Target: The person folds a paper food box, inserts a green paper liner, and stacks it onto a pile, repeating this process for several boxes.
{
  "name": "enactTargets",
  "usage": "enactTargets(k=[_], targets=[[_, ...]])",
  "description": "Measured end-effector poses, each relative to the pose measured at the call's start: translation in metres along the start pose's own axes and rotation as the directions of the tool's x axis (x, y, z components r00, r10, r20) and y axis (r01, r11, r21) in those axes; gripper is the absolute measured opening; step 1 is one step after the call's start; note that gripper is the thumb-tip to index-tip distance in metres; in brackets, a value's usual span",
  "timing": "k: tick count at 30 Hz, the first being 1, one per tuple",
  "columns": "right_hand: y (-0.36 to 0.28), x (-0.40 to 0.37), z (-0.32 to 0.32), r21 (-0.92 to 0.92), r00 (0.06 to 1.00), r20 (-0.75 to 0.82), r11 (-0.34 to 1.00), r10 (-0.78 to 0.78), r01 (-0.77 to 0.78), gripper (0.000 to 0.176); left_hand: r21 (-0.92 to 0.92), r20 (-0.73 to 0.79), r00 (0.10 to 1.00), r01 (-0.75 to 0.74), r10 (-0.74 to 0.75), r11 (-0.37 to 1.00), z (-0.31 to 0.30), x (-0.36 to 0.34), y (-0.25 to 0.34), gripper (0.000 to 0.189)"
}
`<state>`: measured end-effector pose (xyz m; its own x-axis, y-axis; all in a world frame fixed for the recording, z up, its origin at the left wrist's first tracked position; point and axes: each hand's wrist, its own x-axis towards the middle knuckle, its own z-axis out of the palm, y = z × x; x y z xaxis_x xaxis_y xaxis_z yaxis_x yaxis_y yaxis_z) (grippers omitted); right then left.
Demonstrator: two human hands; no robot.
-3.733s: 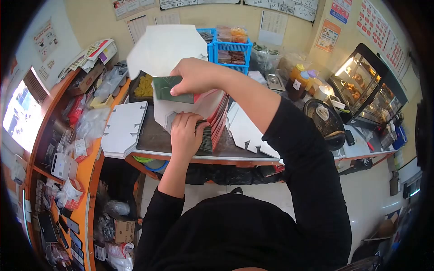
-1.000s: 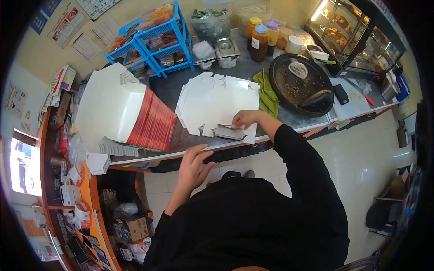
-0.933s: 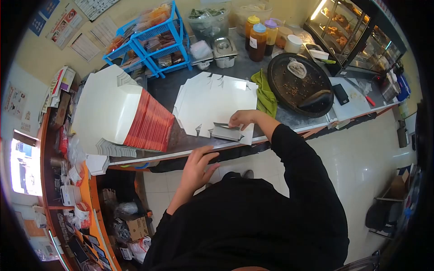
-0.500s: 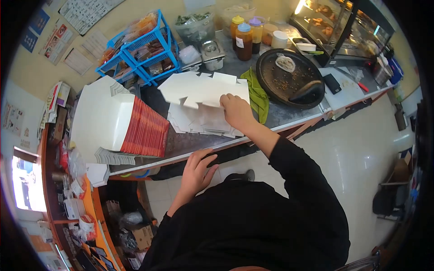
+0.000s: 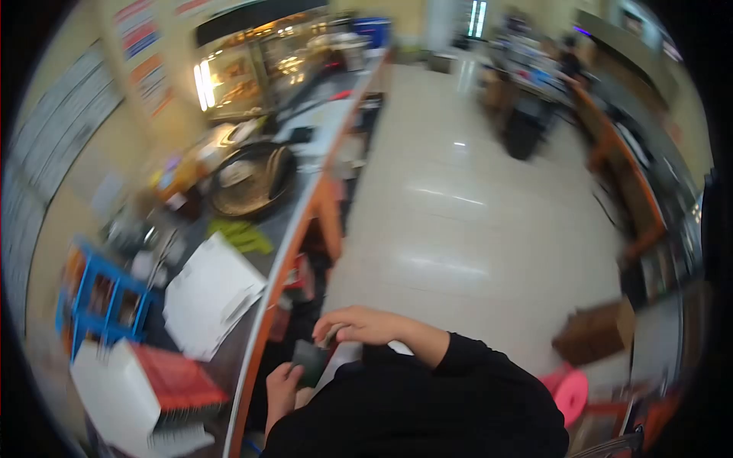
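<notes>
My left hand (image 5: 282, 388) is closed on the edge of a dark grey-green flat rectangular thing (image 5: 308, 362), close to my body; blur hides its exact kind. Just above it is my right hand (image 5: 365, 326), its fingers curled, and what they hold, if anything, I cannot make out. To the left on the counter lies a pile of flat white cardboard box blanks (image 5: 214, 294), apart from both hands. Nearer me stands a nested stack of red-and-white cardboard buckets (image 5: 179, 374).
The counter's orange edge (image 5: 259, 347) runs along my left. On it are a blue plastic rack (image 5: 103, 290), a green cloth (image 5: 240, 236), a round dark pan (image 5: 252, 183) and a lit food display case (image 5: 237, 76). A cardboard box (image 5: 595, 332) and a pink roll (image 5: 569, 391) are at right.
The view has swung right, toward the aisle. My right hand has left the white box blanks and come back near my body. The dark flat thing is now in my left hand.
</notes>
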<state>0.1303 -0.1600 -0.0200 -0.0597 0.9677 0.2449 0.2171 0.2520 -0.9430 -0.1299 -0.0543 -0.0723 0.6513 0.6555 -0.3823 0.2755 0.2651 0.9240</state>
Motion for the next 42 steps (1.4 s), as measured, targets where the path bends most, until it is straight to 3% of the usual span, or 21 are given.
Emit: enactTargets(k=[1, 3, 4, 7, 12, 15, 16, 18, 19, 20, 22, 23, 24, 27, 30, 33, 34, 37, 39, 40, 42], targets=[[-0.009, -0.019, 0.004, -0.129, 0.996, -0.078, 0.991, -0.051, 0.04, 0.037, -0.283, 0.076, 0.992, 0.114, -0.096, 0.952, 0.001, 0.006, -0.015, 0.024], [-0.012, -0.055, 0.028, -0.313, 0.95, -0.312, 0.941, 0.027, -0.13, 0.033, -0.293, 0.254, 0.956, 0.217, -0.143, 0.931, 0.026, 0.0, -0.012, 0.023], [-0.027, -0.067, 0.046, -0.161, 0.844, -0.514, 0.949, 0.154, -0.272, 0.03, -0.291, 0.321, 0.932, 0.268, -0.171, 0.918, 0.034, -0.002, -0.008, 0.023], [-0.019, -0.097, 0.067, -0.292, 0.679, -0.73, 0.862, 0.078, -0.414, 0.028, -0.165, 0.435, 0.892, 0.21, -0.12, 0.964, 0.06, 0.002, -0.009, 0.02], [-0.022, -0.16, 0.062, -0.521, 0.854, -0.518, 0.772, 0.053, -0.364, 0.016, 0.094, 0.605, 0.795, -0.01, -0.049, 0.996, 0.113, -0.001, -0.011, 0.023], [-0.032, -0.205, 0.039, -0.478, 0.879, -0.407, 0.762, 0.249, -0.437, 0.023, 0.254, 0.641, 0.762, -0.092, -0.096, 0.963, 0.16, -0.015, -0.001, 0.021], [-0.031, -0.223, 0.034, -0.537, 0.834, -0.529, 0.697, 0.16, -0.475, 0.031, 0.25, 0.647, 0.756, -0.085, -0.101, 0.965, 0.181, -0.02, 0.001, 0.021], [-0.023, -0.262, 0.031, -0.606, 0.705, -0.707, 0.558, -0.051, -0.567, 0.047, 0.206, 0.664, 0.745, -0.271, 0.069, 0.94, 0.232, -0.027, -0.002, 0.022], [-0.026, -0.282, 0.018, -0.385, 0.5, -0.866, 0.623, 0.011, -0.681, 0.059, 0.191, 0.666, 0.732, -0.353, 0.144, 0.916, 0.255, -0.032, -0.007, 0.022], [-0.024, -0.303, 0.004, -0.14, 0.267, -0.959, 0.668, 0.091, -0.731, 0.072, 0.122, 0.707, 0.696, -0.292, 0.123, 0.949, 0.279, -0.032, -0.016, 0.023], [0.043, -0.367, -0.037, 0.039, -0.147, -0.987, 0.804, -0.061, -0.593, 0.088, 0.165, 0.84, 0.538, -0.38, 0.073, 0.91, 0.327, -0.051, 0.001, 0.023], [-0.001, -0.394, -0.053, 0.399, -0.199, -0.909, 0.902, 0.366, -0.166, 0.086, 0.184, 0.891, 0.453, -0.425, 0.033, 0.886, 0.35, -0.06, 0.01, 0.023], [-0.05, -0.419, -0.071, 0.678, -0.05, -0.697, 0.68, 0.716, 0.278, 0.084, 0.193, 0.92, 0.392, -0.428, -0.01, 0.883, 0.369, -0.063, 0.01, 0.022], [-0.028, -0.498, -0.097, 0.541, 0.172, -0.818, 0.632, 0.549, 0.555, 0.085, 0.214, 0.963, 0.251, -0.515, -0.093, 0.83, 0.423, -0.058, 0.013, 0.018], [-0.049, -0.509, -0.113, 0.31, -0.137, -0.919, 0.894, 0.369, 0.323, 0.081, 0.211, 0.969, 0.241, -0.712, -0.05, 0.67, 0.46, -0.065, 0.032, 0.012], [-0.065, -0.518, -0.131, 0.582, -0.014, -0.803, 0.789, 0.596, 0.196, 0.074, 0.132, 0.984, 0.177, -0.805, 0.023, 0.578, 0.481, -0.085, 0.05, 0.012], [-0.053, -0.531, -0.139, 0.608, 0.157, -0.794, 0.765, 0.588, 0.211, 0.07, 0.152, 0.983, 0.183, -0.813, -0.002, 0.562, 0.484, -0.088, 0.049, 0.013], [-0.057, -0.538, -0.146, 0.425, 0.248, -0.903, 0.812, 0.35, 0.401, 0.063, 0.179, 0.982, 0.185, -0.85, -0.037, 0.495, 0.491, -0.086, 0.05, 0.013], [-0.071, -0.529, -0.142, 0.334, 0.213, -0.942, 0.782, 0.259, 0.526, 0.054, 0.16, 0.987, 0.158, -0.874, -0.043, 0.46, 0.487, -0.079, 0.045, 0.013], [-0.077, -0.524, -0.137, 0.286, 0.186, -0.958, 0.763, 0.218, 0.579, 0.05, 0.274, 0.962, 0.235, -0.813, -0.14, 0.515, 0.486, -0.078, 0.048, 0.026], [-0.077, -0.515, -0.124, 0.152, 0.219, -0.973, 0.914, 0.072, 0.377, 0.043, 0.15, 0.932, 0.322, -0.762, 0.169, 0.63, 0.488, -0.069, 0.033, 0.038]])
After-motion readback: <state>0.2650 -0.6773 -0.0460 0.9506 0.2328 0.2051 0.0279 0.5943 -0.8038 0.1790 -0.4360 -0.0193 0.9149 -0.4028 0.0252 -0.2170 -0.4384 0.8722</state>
